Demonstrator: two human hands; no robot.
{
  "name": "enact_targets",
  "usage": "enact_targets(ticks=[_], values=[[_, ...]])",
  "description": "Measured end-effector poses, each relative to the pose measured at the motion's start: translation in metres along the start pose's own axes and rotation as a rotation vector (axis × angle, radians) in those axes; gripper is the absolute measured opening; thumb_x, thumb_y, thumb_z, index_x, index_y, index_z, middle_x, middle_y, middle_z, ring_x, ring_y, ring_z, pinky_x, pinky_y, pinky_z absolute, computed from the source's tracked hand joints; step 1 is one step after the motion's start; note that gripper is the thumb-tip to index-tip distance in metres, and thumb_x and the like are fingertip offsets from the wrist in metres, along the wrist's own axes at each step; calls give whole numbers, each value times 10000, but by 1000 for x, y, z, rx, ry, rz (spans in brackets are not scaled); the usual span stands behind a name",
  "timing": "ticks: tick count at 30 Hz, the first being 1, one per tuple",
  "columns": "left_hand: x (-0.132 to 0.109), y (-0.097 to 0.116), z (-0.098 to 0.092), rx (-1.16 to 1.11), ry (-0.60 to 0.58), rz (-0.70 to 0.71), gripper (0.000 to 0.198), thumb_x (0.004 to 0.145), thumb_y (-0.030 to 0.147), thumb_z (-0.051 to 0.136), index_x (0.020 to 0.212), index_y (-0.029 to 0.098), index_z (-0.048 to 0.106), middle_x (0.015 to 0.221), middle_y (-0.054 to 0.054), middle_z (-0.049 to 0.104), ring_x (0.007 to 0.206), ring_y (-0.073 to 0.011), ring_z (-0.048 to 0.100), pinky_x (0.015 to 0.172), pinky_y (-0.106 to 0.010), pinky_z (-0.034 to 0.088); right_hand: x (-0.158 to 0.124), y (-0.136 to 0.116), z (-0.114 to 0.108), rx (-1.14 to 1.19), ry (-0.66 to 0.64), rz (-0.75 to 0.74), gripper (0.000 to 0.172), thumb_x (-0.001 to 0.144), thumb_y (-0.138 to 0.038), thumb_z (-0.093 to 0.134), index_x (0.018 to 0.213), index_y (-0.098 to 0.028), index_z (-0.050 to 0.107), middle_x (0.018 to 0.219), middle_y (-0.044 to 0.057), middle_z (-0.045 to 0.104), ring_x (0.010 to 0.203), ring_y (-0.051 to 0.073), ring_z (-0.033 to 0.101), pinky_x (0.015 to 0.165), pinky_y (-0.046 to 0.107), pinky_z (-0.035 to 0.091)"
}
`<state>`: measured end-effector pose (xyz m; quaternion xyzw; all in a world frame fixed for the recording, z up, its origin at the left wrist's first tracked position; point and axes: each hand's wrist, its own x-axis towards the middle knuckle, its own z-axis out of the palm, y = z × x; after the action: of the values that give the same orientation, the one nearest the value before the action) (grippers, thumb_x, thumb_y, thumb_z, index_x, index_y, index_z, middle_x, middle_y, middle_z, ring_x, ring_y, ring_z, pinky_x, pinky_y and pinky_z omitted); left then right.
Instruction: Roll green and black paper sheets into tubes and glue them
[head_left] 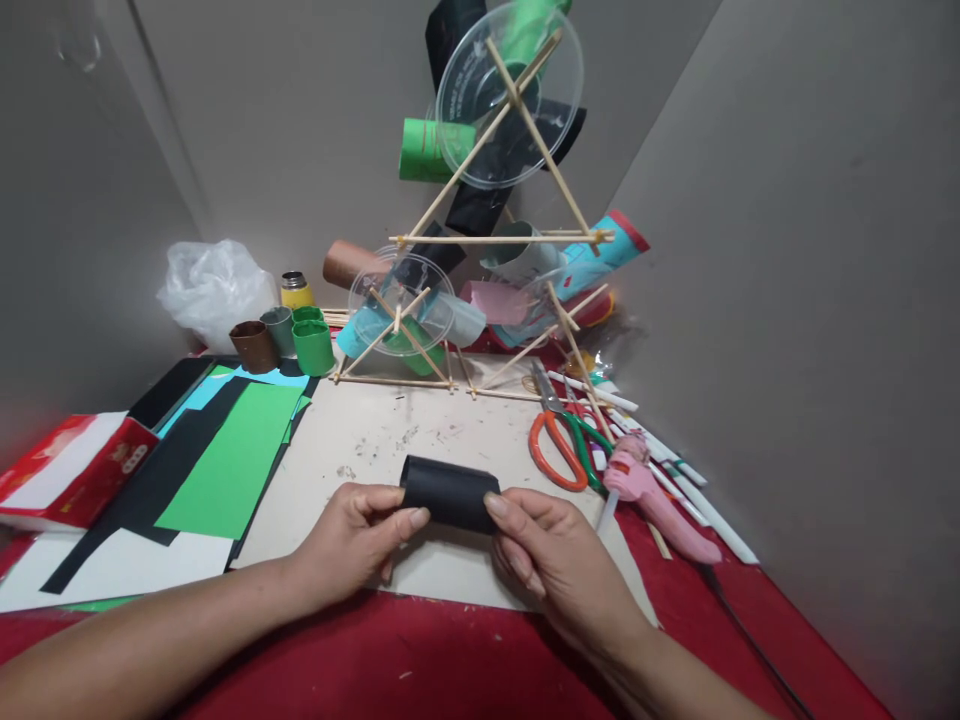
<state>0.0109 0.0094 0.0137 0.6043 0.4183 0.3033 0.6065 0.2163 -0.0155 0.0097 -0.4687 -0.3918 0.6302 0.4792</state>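
Observation:
A black paper tube point(450, 492) lies level between my hands, above the pale board point(360, 420). My left hand point(367, 530) pinches its left end, with the thumb in front near the rim. At the right end, my right hand point(544, 540) grips the edge between thumb and fingers. The tube's left opening shows a little; its underside is hidden. Beyond the board's right part lie orange-handled scissors point(556, 455) and a pink glue gun point(667, 500).
Wooden-stick frames with clear plastic discs point(517, 150) and coloured paper tubes point(435, 150) stand behind the board. Cut paper sheets point(232, 460) and a red tissue pack point(71, 470) lie left. Short tubes point(313, 347) and a plastic bag point(214, 290) are at the back left.

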Motion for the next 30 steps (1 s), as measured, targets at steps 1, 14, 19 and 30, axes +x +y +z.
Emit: enact_targets(ticks=[1, 14, 19, 30], values=[[0, -1, -1, 14, 10, 9, 397, 856, 478, 592, 709, 116, 664, 400, 55, 443, 354, -43, 363, 372, -152, 268, 1, 0, 0, -16, -4, 4, 488, 780, -532, 669, 512, -178, 466, 342, -78, 377, 321, 36, 255, 355, 189, 164], [5, -6, -4, -228, -128, -161, 450, 864, 538, 553, 912, 115, 699, 331, 60, 487, 263, -43, 351, 343, -145, 224, -6, 3, 3, -576, -62, -280, 469, 880, -396, 540, 481, -186, 410, 430, -41, 390, 408, 79, 336, 404, 214, 255], [10, -5, -13, -316, -226, -132, 399, 790, 473, 682, 950, 108, 710, 537, 8, 642, 298, -34, 445, 332, -133, 284, -7, 5, 4, -769, -113, -625, 407, 908, -244, 508, 515, -178, 420, 494, -53, 323, 448, 75, 316, 440, 212, 253], [-1, -9, -1, -469, -143, -73, 458, 682, 497, 765, 889, 92, 711, 838, -113, 706, 724, -174, 650, 620, -260, 519, -19, 10, 9, -432, -31, -217, 597, 898, -604, 430, 503, -173, 552, 395, -13, 452, 381, 99, 399, 408, 217, 297]])
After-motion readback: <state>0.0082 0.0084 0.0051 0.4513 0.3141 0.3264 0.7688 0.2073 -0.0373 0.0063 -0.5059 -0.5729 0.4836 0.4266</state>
